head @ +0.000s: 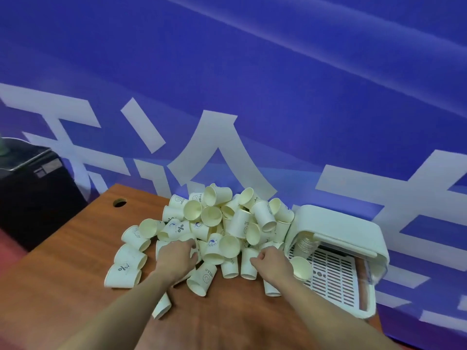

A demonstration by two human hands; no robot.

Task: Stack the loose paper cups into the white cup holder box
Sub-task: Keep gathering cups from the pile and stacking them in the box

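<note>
The paper cups (214,223) lay in a loose heap on the wooden table (75,248), just left of the white cup holder box (338,223), the nearest of them touching its left wall. They were small and cream-white, with rolled rims and pale yellowish insides, tumbled every way: some on their sides, some mouth up, some mouth down, piled highest at the side of the heap far from me. Several carried dark blue print. On a few I could read "HELLO" beside a small round face, others showed a "%" mark, and some had a round blue emblem too small to read.

The box lay beside the heap with its open side toward me, showing a slotted white grille (336,279) on its floor and a short nested stack of cups (304,245) tucked in at its left, under the rounded lid. One more cup (302,267) lay at the box's front left corner.

My left hand (177,256) was sunk into the near edge of the heap, fingers curled among the cups; which cup it held, if any, I could not tell. My right hand (271,261), nearer the box, had its fingers curled against an upside-down cup (249,263), though a firm hold was not plain.
</note>
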